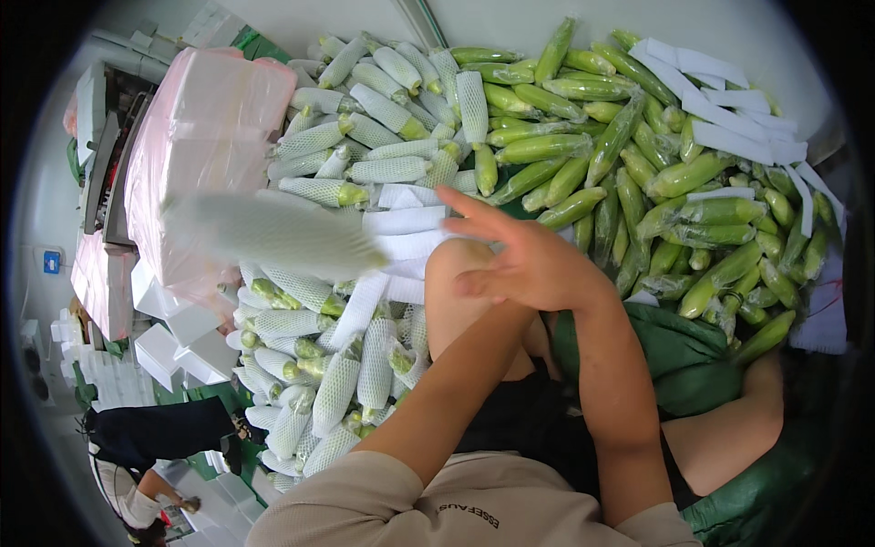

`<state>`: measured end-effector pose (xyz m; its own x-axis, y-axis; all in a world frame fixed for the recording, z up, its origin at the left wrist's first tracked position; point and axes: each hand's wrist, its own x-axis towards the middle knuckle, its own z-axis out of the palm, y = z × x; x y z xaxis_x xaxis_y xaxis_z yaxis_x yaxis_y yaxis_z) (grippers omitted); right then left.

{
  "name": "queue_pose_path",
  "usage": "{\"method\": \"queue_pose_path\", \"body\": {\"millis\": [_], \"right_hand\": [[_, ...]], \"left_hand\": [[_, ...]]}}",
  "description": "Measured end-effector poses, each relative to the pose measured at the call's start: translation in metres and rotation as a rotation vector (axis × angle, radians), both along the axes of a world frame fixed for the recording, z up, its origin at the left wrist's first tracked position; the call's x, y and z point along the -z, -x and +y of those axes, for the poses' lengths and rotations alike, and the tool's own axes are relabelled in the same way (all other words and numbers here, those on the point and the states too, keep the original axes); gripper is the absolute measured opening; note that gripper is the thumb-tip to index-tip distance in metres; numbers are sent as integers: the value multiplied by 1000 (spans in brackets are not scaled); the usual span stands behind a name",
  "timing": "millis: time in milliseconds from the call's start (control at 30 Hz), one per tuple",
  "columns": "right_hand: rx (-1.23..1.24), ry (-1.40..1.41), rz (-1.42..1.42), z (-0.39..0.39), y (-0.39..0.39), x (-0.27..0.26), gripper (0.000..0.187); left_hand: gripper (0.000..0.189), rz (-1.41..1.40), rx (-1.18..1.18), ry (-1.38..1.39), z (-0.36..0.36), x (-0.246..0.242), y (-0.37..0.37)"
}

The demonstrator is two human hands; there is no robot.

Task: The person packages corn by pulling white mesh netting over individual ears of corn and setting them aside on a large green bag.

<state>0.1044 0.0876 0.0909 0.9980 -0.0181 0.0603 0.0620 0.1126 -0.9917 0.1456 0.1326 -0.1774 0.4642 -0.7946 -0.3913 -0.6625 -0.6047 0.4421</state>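
Note:
My right hand [536, 263] is in front of my raised knee, fingers spread and pointing left, with nothing in them. My left forearm crosses beneath my right wrist, which hides most of my left hand. Left of my fingers, apart from them, a blurred ear of corn in a white foam net sleeve [273, 236] is in mid-air. Flat white foam net sleeves [410, 222] lie behind my right hand. On the left are many sleeved ears of corn [393, 167]; on the right is a heap of green ears in clear film [547, 147].
More loose foam sleeves [742, 123] lie on top of the right heap. White foam boxes under pink plastic film [212, 116] stand at left. Open white boxes [184, 342] lie below them. Another person [160, 434] bends over boxes at lower left. Green sheeting [663, 355] lies by my leg.

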Motion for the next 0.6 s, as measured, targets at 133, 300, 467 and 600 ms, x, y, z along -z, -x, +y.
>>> {"method": "queue_pose_path", "body": {"millis": [133, 300, 467, 600], "right_hand": [[574, 142, 400, -35, 44, 110, 59], [514, 745, 631, -24, 172, 293, 58], [510, 363, 511, -23, 152, 301, 59], [476, 736, 365, -18, 136, 303, 46]], "left_hand": [[33, -8, 345, -302, -11, 2, 29], [29, -86, 408, -341, 1, 11, 47], [27, 103, 206, -35, -9, -10, 28], [36, 148, 0, 32, -13, -6, -2]]}}
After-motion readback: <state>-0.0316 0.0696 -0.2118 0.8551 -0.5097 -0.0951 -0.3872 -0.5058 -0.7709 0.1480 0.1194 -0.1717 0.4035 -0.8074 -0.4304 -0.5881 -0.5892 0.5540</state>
